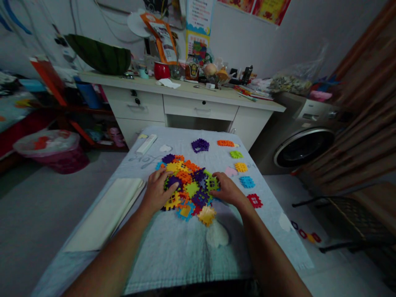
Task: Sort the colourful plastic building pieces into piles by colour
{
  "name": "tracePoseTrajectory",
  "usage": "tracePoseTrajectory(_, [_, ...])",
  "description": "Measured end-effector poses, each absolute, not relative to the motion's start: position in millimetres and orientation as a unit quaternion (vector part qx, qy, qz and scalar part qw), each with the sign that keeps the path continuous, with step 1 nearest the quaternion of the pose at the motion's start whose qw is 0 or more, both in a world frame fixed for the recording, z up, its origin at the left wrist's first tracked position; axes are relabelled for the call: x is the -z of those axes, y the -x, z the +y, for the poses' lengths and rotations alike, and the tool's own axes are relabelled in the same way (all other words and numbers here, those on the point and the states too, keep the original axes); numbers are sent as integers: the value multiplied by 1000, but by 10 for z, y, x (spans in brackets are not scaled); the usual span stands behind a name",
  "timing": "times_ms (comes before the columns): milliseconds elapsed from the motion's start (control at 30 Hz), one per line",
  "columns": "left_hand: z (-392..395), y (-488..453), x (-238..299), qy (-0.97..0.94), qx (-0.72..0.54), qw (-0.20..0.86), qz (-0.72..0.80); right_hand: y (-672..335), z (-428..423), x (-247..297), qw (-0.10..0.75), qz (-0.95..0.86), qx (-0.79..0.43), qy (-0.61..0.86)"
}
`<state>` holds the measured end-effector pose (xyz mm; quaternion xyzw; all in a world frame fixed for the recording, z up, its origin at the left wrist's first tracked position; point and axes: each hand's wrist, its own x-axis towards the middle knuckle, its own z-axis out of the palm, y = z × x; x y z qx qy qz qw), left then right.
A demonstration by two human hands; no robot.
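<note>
On the cloth-covered table lies a heap of colourful interlocking plastic building tiles (192, 190), in purple, orange, yellow, green, blue and red; some have window-like grids. My left hand (158, 190) rests against the heap's left side, thumb and fingers apart, touching a purple tile (173, 182). At the opposite side my right hand (228, 189) cups the edge, its thumb and forefinger spread around a green window tile (212, 183). A firm grip on any tile does not show. Some fingertips are hidden among the pieces.
Right of the heap, small groups of tiles form a column: orange (225, 143), green (236, 154), yellow (241, 167), blue (246, 182) and red (255, 201). Purple tiles (200, 145) lie behind. A folded cream cloth (105, 214) and white box (146, 144) lie left.
</note>
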<state>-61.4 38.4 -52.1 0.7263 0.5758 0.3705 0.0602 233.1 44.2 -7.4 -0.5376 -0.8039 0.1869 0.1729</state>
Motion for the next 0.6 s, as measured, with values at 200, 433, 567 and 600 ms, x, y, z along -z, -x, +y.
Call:
tracePoseTrajectory(200, [391,606,529,-733,-362,58,574,-2360,488,78,210,-793,-160,549])
tracePoseTrajectory(433, [419,605,509,-727,-358,59,583,-2527,718,-25,255,-735,-308,548])
tracePoseTrajectory(567, [431,606,496,-724,-366,60,582,-2869,1126,-56,338,-649,-313,606])
tracePoseTrajectory(600, [433,609,494,-723,-368,60,581,-2965,1243,-56,352,-627,-291,631])
